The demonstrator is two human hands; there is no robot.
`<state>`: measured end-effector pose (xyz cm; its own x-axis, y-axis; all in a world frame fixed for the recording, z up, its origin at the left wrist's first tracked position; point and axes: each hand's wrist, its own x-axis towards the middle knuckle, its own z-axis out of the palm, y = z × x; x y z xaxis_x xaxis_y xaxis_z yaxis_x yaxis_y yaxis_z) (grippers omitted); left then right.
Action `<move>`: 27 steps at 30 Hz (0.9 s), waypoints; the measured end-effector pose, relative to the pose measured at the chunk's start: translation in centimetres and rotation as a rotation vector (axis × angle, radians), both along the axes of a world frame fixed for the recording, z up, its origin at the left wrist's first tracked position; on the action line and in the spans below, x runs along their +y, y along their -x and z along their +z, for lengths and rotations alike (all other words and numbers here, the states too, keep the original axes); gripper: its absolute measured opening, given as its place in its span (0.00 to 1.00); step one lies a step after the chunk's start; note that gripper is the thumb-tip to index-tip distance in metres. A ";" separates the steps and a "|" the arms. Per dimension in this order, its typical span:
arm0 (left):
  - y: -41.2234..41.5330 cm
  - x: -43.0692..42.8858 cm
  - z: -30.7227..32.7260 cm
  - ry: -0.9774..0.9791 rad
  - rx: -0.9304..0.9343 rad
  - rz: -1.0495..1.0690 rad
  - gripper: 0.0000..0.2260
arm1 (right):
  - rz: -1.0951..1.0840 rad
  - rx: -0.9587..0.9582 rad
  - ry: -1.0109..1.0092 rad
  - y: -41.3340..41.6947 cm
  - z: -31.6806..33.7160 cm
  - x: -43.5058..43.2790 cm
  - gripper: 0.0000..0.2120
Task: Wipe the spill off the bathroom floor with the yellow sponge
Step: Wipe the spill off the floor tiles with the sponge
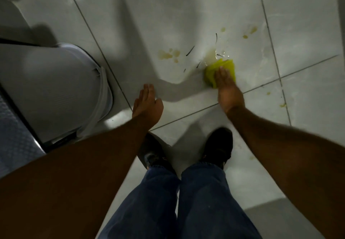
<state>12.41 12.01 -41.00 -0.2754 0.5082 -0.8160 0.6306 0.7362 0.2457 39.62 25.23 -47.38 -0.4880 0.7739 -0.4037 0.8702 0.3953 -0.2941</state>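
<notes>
A yellow sponge (pixel 220 68) lies flat on the pale floor tiles, and my right hand (pixel 228 89) presses down on it with the fingers over its near side. Just beyond the sponge spreads a brownish wet spill (pixel 211 54) with thin dark strands in it. More brown drops (pixel 169 54) sit to the left, and small spots (pixel 249 33) lie farther back on the right. My left hand (pixel 147 104) hovers open above the floor, fingers together, holding nothing.
A white toilet (pixel 61 89) with its lid down stands at the left, close to my left arm. My two black shoes (pixel 220 145) and blue trousers fill the bottom centre. Small yellowish specks (pixel 282 105) dot the tile at the right.
</notes>
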 end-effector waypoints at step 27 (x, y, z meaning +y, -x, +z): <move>0.7 1.3 -1.3 -0.105 0.054 0.001 0.29 | 0.381 0.078 0.118 7.5 -0.5 -3.6 0.29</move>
<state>11.72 13.28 -42.27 -0.3184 0.5898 -0.7421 0.6440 0.7090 0.2872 32.09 21.66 -47.87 -0.7635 0.4823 -0.4295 0.6413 0.6450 -0.4157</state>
